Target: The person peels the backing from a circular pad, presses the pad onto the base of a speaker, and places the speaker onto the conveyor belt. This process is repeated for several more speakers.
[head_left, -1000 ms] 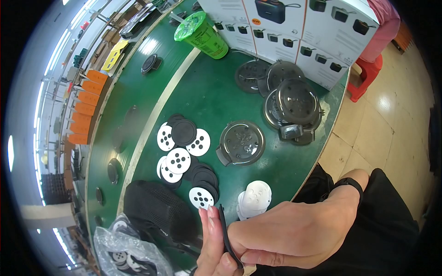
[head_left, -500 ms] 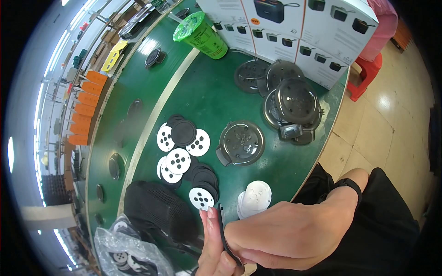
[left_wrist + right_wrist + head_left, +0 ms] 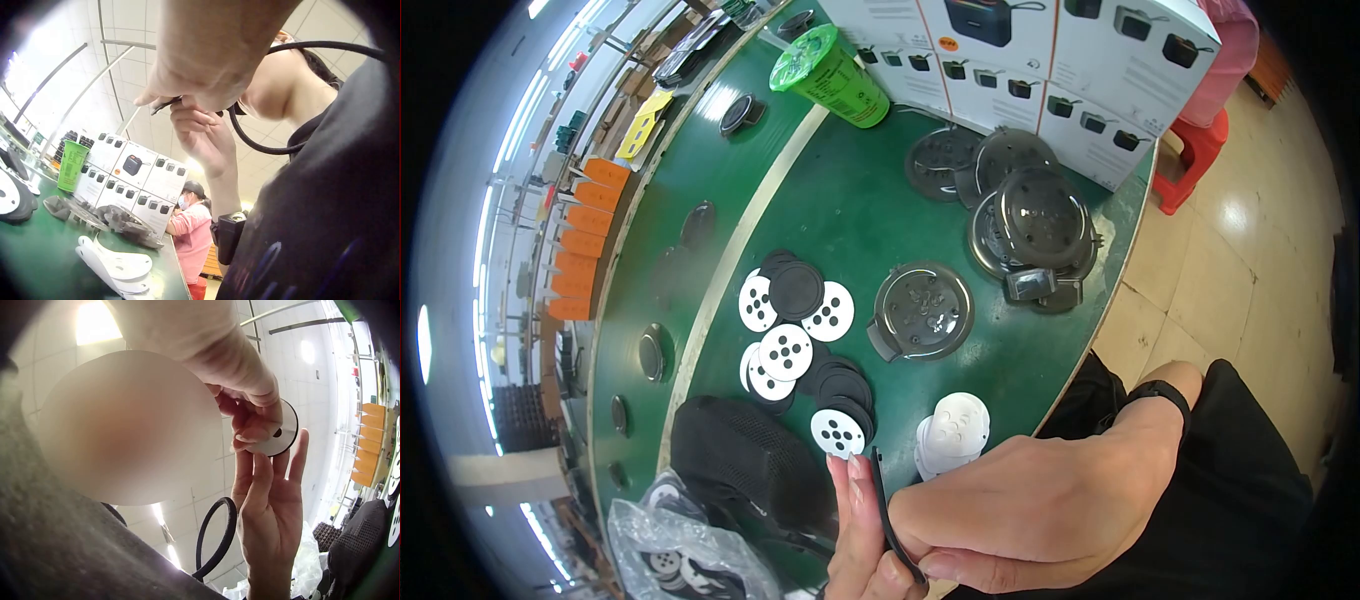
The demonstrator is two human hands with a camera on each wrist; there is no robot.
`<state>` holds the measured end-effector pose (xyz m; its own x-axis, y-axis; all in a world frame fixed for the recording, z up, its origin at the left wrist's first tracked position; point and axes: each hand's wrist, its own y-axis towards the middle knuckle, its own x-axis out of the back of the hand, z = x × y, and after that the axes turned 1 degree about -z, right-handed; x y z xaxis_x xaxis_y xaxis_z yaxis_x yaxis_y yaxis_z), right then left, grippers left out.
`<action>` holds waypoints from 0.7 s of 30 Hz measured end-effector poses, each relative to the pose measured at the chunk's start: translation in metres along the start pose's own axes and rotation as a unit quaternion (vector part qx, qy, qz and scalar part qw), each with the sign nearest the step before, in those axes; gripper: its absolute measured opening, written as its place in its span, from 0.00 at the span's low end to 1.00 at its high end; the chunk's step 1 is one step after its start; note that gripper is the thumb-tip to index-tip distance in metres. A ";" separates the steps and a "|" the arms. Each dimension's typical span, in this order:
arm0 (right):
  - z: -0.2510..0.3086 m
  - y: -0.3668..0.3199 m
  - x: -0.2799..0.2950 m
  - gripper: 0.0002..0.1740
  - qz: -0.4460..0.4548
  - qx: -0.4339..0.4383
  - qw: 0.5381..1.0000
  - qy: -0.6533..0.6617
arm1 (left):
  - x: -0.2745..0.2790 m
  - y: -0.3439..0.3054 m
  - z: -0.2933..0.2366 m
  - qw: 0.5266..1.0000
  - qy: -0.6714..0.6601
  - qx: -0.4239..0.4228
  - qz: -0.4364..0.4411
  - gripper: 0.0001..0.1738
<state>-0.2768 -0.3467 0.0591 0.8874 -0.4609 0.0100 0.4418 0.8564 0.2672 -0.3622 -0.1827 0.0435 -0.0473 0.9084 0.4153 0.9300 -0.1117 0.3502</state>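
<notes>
A thin round disc (image 3: 884, 515), dark on its edge and back, stands nearly edge-on between the two hands in the head view. Its white face with a dark hole shows in the right wrist view. My left hand (image 3: 862, 530) holds it from the back, thumb and fingers at its rim, other fingers extended. Against the white face, my right hand (image 3: 1040, 505) has its fingers curled and pinching; what the fingertips grip is partly hidden. On the table near the hands lie white perforated discs (image 3: 785, 352), black discs (image 3: 840, 385) and thin white round sheets (image 3: 960, 425).
One dark translucent round cover (image 3: 924, 310) lies mid-table, with several more piled (image 3: 1040, 215) by white printed boxes (image 3: 1010, 70). A green cup (image 3: 835, 78) stands behind. Left are a black mesh piece (image 3: 745, 460) and a plastic bag (image 3: 690, 545). Dark round parts (image 3: 652, 352) lie on the far-side strip.
Dark round parts on the left strip have shifted toward the far end. The hands keep nearly the same pose on the disc, with slight finger movement; the head view has shifted a little.
</notes>
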 end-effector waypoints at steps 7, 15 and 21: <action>-0.001 0.002 -0.001 0.05 -0.073 0.035 0.996 -0.034 | 0.000 0.000 0.000 1.000 -0.007 0.013 0.007 0.36; -0.014 0.006 0.000 0.06 -0.135 0.067 0.985 -0.084 | 0.003 -0.002 0.001 0.987 -0.113 0.110 -0.020 0.37; -0.022 0.007 -0.012 0.04 -0.120 0.107 0.981 -0.110 | 0.013 -0.009 0.001 0.984 -0.133 0.117 -0.020 0.35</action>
<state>-0.2811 -0.3302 0.0400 0.7011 -0.7023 0.1236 0.5754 0.6596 0.4836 -0.3709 -0.1700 0.0450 -0.0174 0.9869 0.1601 0.9893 -0.0062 0.1458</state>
